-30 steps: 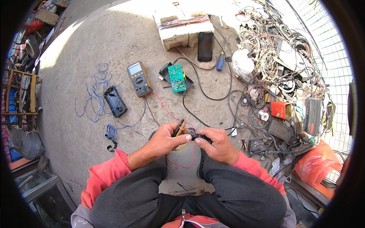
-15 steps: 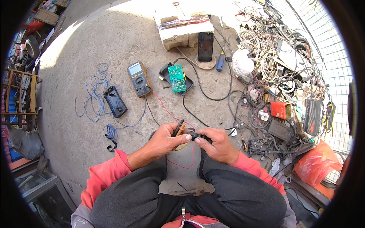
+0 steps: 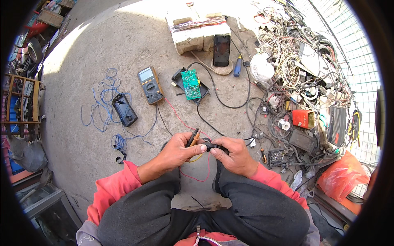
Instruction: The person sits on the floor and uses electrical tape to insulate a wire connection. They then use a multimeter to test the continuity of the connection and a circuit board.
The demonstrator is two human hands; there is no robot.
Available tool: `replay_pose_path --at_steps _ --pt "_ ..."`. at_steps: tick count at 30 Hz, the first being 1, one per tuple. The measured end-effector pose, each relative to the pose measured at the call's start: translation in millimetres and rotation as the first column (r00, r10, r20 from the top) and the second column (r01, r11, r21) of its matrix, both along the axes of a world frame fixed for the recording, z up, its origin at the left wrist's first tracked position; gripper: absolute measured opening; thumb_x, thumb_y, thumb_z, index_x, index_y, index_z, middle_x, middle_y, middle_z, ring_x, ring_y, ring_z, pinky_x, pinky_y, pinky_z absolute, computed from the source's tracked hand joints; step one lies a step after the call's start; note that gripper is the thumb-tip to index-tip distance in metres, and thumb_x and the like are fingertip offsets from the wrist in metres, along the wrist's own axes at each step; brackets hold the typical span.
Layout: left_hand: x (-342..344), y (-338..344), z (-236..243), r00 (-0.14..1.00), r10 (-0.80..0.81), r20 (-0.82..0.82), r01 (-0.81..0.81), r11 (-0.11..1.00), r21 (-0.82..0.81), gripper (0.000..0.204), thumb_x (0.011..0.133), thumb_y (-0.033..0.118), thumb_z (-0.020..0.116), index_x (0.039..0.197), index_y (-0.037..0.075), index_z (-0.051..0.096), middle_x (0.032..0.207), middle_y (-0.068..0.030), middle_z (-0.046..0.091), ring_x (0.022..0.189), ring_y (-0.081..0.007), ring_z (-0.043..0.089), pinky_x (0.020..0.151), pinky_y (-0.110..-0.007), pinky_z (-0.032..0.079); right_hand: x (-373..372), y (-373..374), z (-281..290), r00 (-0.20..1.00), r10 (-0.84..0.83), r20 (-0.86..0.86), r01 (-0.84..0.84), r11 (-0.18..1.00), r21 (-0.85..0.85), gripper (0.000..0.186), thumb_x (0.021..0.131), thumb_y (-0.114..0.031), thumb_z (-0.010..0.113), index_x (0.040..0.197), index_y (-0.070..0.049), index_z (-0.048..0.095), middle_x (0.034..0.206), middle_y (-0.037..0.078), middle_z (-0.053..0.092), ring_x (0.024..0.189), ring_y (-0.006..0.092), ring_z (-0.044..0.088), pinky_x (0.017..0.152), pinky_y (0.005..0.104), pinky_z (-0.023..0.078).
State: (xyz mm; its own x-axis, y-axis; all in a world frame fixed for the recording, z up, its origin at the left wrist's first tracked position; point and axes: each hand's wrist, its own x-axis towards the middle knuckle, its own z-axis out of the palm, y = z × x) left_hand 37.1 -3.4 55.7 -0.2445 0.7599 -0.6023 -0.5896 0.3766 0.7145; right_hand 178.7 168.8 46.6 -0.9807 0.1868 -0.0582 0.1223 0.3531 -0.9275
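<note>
My left hand [image 3: 180,151] is closed round two multimeter probes [image 3: 194,138], one black and one orange, with their tips pointing away from me. In my right hand [image 3: 234,155] is a black plug [image 3: 210,145] on a black cable, held between thumb and fingers. The left thumb meets the plug's near end, so both hands almost touch. A red lead runs from the probes to a multimeter [image 3: 150,86] lying on the ground ahead. Right of the meter, a green circuit board [image 3: 191,85] rests on an open black case, from which the black cable runs.
Left of the meter lie a black casing half [image 3: 124,110] and tangled blue wire [image 3: 102,102]. A phone [image 3: 222,50] leans on a white block [image 3: 200,35], beside a blue screwdriver [image 3: 237,67]. Heaped cables and scrap [image 3: 301,74] fill the right side, near an orange bag [image 3: 342,176].
</note>
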Motion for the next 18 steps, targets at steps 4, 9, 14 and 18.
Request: replay_pose_path --at_steps 4,9,14,18 --pt "0.7 0.1 0.0 1.000 0.005 -0.004 -0.005 1.000 0.003 0.023 0.089 0.023 0.074 0.096 0.004 0.065 0.069 0.0053 0.054 0.056 -0.0020 0.041 0.048 -0.022 0.029 0.9 -0.8 -1.6 1.000 -0.015 -0.013 0.016 1.000 0.002 0.021 0.086 -0.016 0.072 0.098 0.001 0.066 0.080 0.015 0.066 0.066 0.0295 0.064 0.059 0.0354 0.049" --pt "-0.7 0.0 1.3 1.000 -0.002 -0.001 0.002 1.000 -0.001 0.022 0.090 0.022 0.074 0.098 0.004 0.065 0.069 0.0056 0.054 0.056 -0.0018 0.041 0.048 -0.021 0.029 0.3 0.0 0.2 1.000 -0.019 0.005 0.019 1.000 0.008 0.022 0.085 -0.016 0.072 0.098 0.000 0.067 0.079 0.014 0.065 0.062 0.0250 0.062 0.056 0.0337 0.047" --pt "0.0 1.3 2.2 1.000 0.008 -0.003 -0.008 1.000 -0.003 0.025 0.089 0.024 0.073 0.097 0.003 0.064 0.066 0.0047 0.051 0.054 -0.0034 0.041 0.048 -0.022 0.030 0.9 0.1 -1.6 0.999 -0.036 -0.021 0.036 0.999 0.027 0.022 0.085 -0.017 0.073 0.097 0.000 0.067 0.079 0.013 0.065 0.061 0.0240 0.061 0.055 0.0329 0.047" --pt "-0.1 1.7 1.9 1.000 0.010 0.002 -0.010 1.000 -0.021 0.024 0.089 0.023 0.073 0.097 0.003 0.063 0.065 0.0049 0.050 0.054 -0.0037 0.040 0.047 -0.022 0.030 0.7 0.0 -3.9 0.998 -0.047 -0.048 0.049 0.998 0.037 0.021 0.085 -0.016 0.072 0.097 0.000 0.067 0.079 0.013 0.065 0.062 0.0236 0.062 0.056 0.0326 0.048"
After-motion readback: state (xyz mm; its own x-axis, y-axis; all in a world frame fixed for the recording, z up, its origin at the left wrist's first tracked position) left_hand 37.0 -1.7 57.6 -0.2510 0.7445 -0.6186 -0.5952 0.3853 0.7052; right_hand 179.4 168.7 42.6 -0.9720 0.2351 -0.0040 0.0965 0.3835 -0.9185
